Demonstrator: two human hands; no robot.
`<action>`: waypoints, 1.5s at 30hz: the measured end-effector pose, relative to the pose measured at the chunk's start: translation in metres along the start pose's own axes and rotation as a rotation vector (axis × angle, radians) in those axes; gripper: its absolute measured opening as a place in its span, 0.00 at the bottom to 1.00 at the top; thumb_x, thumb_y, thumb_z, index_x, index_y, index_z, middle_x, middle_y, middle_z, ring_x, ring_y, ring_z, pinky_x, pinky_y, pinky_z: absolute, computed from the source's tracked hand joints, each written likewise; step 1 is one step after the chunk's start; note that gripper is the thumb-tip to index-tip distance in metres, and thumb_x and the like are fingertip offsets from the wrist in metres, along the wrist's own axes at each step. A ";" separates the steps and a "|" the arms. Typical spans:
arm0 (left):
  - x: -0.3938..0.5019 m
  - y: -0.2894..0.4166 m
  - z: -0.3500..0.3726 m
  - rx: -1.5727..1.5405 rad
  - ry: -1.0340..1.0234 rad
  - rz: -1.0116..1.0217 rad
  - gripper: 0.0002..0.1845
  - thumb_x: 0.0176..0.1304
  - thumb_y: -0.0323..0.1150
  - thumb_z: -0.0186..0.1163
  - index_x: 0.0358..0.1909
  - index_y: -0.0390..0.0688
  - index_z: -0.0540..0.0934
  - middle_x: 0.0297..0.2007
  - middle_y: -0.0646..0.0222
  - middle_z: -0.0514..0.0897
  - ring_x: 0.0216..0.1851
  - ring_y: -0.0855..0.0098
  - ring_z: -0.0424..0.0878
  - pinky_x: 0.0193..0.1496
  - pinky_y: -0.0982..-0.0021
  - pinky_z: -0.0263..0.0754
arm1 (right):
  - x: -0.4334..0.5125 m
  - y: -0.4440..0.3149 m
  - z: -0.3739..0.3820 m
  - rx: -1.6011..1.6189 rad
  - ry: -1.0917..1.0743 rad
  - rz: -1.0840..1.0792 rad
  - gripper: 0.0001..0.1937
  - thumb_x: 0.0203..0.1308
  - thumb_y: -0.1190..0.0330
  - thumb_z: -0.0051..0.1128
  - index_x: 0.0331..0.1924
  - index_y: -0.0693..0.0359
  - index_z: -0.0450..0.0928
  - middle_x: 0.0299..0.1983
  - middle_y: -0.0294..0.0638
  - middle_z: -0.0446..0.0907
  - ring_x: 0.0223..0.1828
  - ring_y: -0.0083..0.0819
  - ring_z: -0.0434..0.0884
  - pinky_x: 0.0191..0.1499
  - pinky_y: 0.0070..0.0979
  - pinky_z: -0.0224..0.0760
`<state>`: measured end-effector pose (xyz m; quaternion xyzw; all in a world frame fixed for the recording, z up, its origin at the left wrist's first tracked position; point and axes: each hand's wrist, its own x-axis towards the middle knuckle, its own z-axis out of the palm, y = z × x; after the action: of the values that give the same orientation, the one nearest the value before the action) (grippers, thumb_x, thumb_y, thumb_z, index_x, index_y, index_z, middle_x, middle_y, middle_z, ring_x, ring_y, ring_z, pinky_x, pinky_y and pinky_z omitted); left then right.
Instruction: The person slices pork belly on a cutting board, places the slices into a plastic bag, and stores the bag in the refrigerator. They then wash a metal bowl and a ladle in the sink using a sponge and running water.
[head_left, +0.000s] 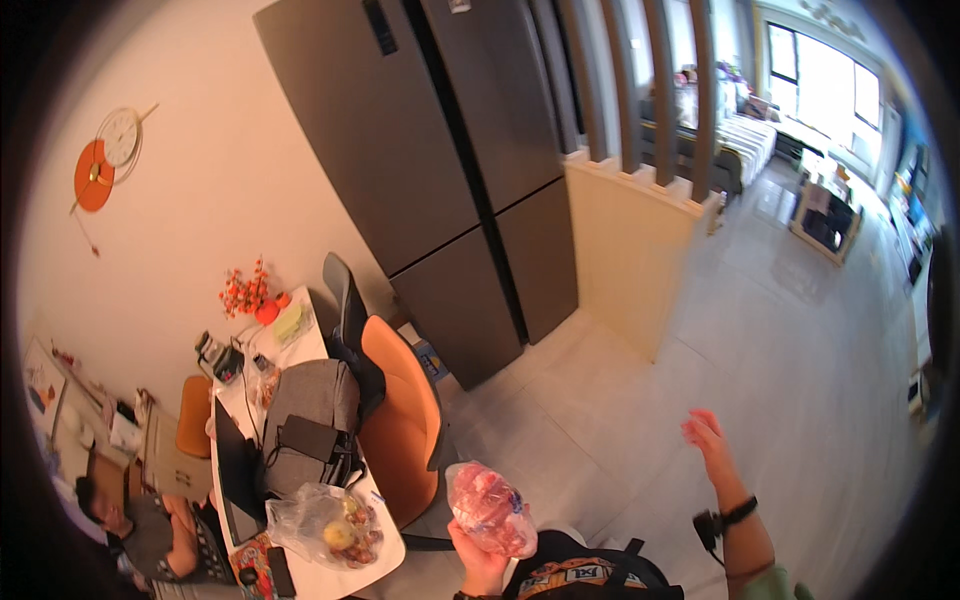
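Observation:
In my left hand (480, 564) is a clear plastic bag of raw meat (491, 510), pink and red, held up in front of my body at the lower middle of the view. My fingers wrap its lower side. My right hand (705, 435) is raised over the tiled floor to the right, its fingers loosely bent and nothing in them. A black strap with a small device (709, 525) sits on the right wrist. Ahead stands a tall dark grey refrigerator (442, 225), all its visible doors closed.
On the left, a white table (382, 559) bears a grey backpack (311, 390), a laptop (238, 472) and a plastic bag of fruit (330, 525). Orange chairs (405, 427) stand beside it. A seated person (161, 532) is at its far side. A slatted partition (630, 240) adjoins the refrigerator.

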<state>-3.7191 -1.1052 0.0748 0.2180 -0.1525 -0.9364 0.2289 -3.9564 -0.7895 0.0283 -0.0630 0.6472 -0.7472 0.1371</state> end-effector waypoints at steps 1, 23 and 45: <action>0.017 0.001 0.007 -0.023 0.023 0.012 0.27 0.60 0.50 0.39 0.55 0.46 0.71 0.53 0.61 0.76 0.54 0.54 0.73 0.60 0.37 0.61 | 0.052 -0.013 0.025 -0.100 -0.080 -0.037 0.16 0.65 0.64 0.48 0.54 0.58 0.68 0.43 0.38 0.76 0.44 0.24 0.75 0.48 0.23 0.67; 0.364 -0.008 0.067 -0.160 0.364 0.513 0.38 0.50 0.43 0.61 0.60 0.38 0.56 0.55 0.57 0.69 0.55 0.60 0.71 0.56 0.57 0.68 | 0.680 0.022 0.423 -1.926 -0.985 -0.805 0.20 0.59 0.65 0.48 0.54 0.65 0.70 0.55 0.50 0.68 0.61 0.45 0.64 0.69 0.40 0.44; 0.503 -0.054 0.112 -0.294 0.474 0.311 0.29 0.60 0.52 0.42 0.56 0.45 0.71 0.52 0.63 0.77 0.53 0.57 0.74 0.53 0.53 0.71 | 0.639 0.029 0.186 -1.427 -0.784 -0.770 0.21 0.47 0.59 0.59 0.44 0.61 0.75 0.40 0.51 0.72 0.50 0.50 0.68 0.62 0.48 0.52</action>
<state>-4.1942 -1.2878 -0.0201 0.3688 0.0107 -0.8252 0.4276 -4.5118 -1.1531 -0.0246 -0.5959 0.7982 -0.0868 0.0163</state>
